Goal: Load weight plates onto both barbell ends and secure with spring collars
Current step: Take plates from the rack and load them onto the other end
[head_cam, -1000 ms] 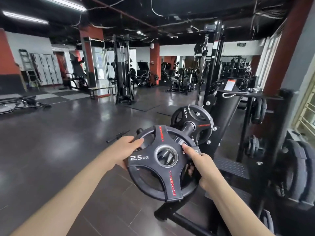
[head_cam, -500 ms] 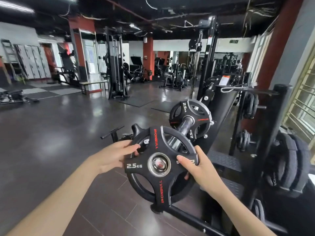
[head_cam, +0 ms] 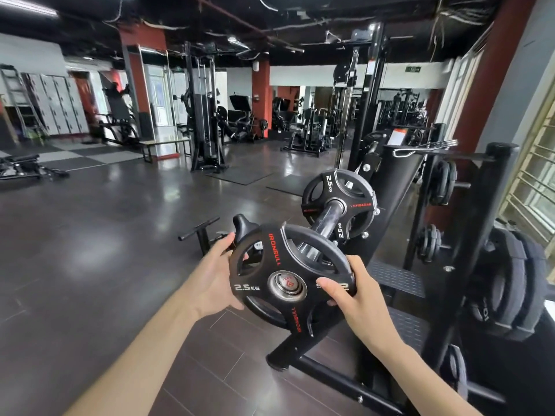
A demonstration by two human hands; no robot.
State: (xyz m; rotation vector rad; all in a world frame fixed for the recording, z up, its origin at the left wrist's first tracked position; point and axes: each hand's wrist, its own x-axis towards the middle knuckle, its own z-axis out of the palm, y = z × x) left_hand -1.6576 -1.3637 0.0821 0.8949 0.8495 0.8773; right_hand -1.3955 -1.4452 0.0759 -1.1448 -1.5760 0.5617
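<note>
A black 2.5 kg weight plate (head_cam: 279, 274) with red lettering sits over the near end of the barbell sleeve (head_cam: 326, 220); the sleeve's end cap shows in the plate's centre hole. My left hand (head_cam: 214, 277) holds the plate's left rim, fingers wrapped behind it. My right hand (head_cam: 350, 298) grips the right rim, thumb across the front face. Farther along the sleeve, a second 2.5 kg plate (head_cam: 339, 205) sits on the bar. A spring collar (head_cam: 426, 147) lies on top of the rack at the right.
A black plate rack (head_cam: 477, 235) holding several plates (head_cam: 507, 283) stands to the right. A black frame foot (head_cam: 288, 352) runs along the floor below the plate. A small T-shaped handle (head_cam: 199, 231) lies on the dark floor at left. Gym machines fill the background.
The plate has gone from tilted just off the bar's end onto the sleeve, the end cap now showing through its hole. Both hands moved with it; the view shifted closer.
</note>
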